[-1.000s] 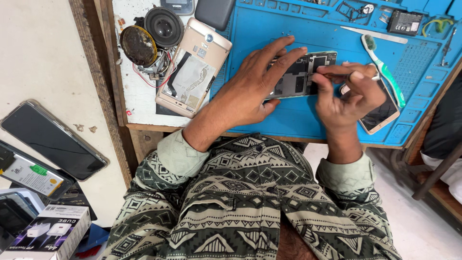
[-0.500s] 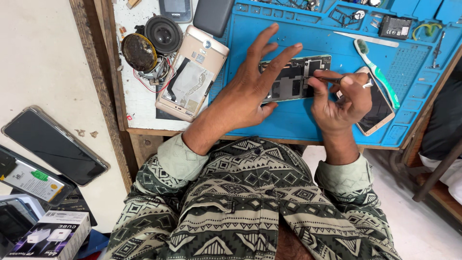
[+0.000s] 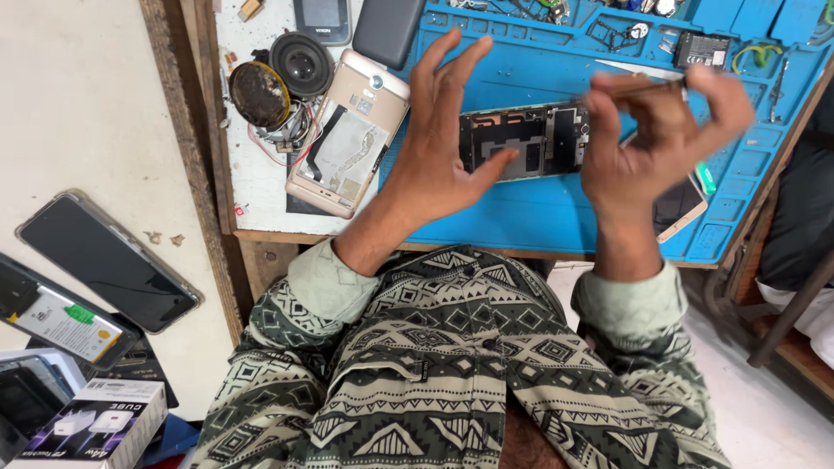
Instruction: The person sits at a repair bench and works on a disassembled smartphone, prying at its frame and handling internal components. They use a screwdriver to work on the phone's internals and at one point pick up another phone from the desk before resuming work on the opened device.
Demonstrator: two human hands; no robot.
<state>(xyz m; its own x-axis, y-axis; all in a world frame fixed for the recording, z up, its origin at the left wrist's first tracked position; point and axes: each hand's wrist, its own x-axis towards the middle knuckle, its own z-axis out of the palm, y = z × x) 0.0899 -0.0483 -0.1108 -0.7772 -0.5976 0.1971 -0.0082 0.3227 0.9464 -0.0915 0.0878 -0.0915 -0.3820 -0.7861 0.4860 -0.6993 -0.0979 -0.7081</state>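
An opened phone (image 3: 530, 139) with its dark inner boards bare lies flat on the blue repair mat (image 3: 539, 213). My left hand (image 3: 443, 148) hovers over its left end with the fingers spread and the thumb over the phone's edge; it holds nothing. My right hand (image 3: 651, 130), blurred by motion, is raised above the phone's right end. Its fingertips pinch a thin brownish tool (image 3: 638, 87) that points left. Both arms wear patterned sleeves with pale cuffs.
A gold phone (image 3: 347, 139) with its back off lies left of the mat, beside two round speakers (image 3: 278, 78). A dark phone (image 3: 387, 30) lies at the top. Another phone (image 3: 682, 204) lies under my right wrist. Phones (image 3: 109, 260) and a white box (image 3: 95, 426) sit at left.
Both hands have lifted off the opened phone. My left hand's fingers have spread and risen, and my right hand has swung up and to the right with the thin tool.
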